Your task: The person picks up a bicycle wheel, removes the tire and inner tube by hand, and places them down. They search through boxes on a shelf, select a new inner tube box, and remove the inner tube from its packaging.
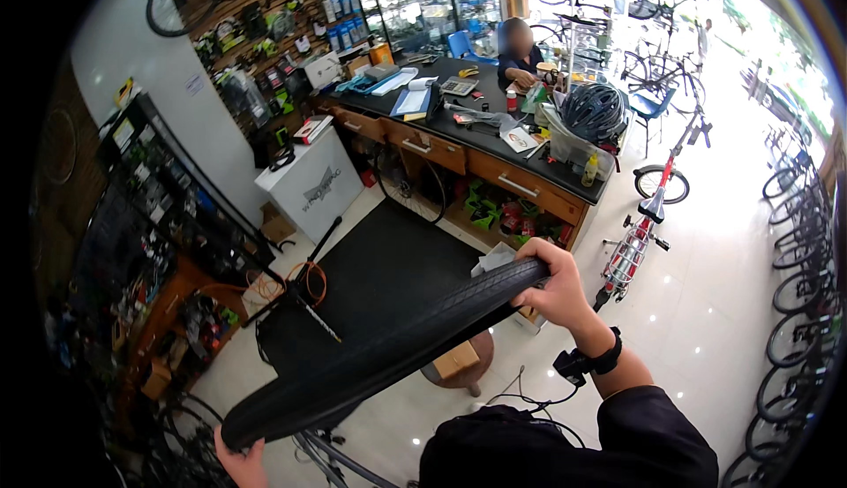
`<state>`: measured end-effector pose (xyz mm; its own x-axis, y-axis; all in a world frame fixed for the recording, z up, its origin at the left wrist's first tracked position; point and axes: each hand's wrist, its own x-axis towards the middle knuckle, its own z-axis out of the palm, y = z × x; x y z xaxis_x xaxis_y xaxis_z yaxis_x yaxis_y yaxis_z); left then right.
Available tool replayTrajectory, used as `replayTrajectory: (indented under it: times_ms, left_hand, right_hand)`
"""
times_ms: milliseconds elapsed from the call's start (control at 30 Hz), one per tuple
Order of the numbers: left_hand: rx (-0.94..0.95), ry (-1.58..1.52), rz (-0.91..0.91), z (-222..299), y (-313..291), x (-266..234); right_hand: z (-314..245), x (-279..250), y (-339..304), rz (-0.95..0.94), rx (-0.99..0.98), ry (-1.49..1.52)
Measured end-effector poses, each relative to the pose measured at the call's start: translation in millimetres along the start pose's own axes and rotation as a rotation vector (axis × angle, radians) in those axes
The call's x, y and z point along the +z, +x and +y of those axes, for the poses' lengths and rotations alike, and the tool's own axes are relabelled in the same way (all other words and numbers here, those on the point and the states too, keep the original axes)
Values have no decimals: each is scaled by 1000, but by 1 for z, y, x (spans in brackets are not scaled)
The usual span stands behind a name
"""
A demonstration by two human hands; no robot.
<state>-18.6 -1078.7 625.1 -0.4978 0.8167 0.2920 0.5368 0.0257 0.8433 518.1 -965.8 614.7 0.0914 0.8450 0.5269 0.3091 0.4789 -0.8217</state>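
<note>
A black bicycle tyre (379,347) stretches slantwise before me, its treaded outer face turned up and its far right end higher in the picture. My right hand (560,289) is wrapped round that end, thumb below and fingers over the top. At the lower left end, my left hand (240,461) grips the tyre, partly cut off by the lower edge of the picture. A dark device on a strap (587,363) sits on my right wrist. Whether a wheel rim lies inside the tyre cannot be seen.
A black mat (397,250) lies beyond the tyre, with a stand (304,289) and orange hose (318,283) at its left. Under the tyre is a round stool (481,360) holding a cardboard box (456,361). Behind are a cluttered counter (353,110), a seated person (519,56) and a red bicycle (631,250).
</note>
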Motion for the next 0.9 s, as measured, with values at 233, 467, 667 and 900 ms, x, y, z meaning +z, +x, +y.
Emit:
replayTrajectory:
  times_ms: [233,467,667,900]
  left_hand:
    - [199,294,-91,-59,93,2]
    - [236,-82,-313,-258,252,33]
    - [100,-175,-471,-301,336,58]
    - [281,-200,-661,-238,368,26]
  right_hand:
    - [-12,82,37,20,-212,-230]
    - [-53,188,38,218,-199,-416]
    - [-107,279,58,321,-146,-624]
    - [-130,343,70,360,-133,-736]
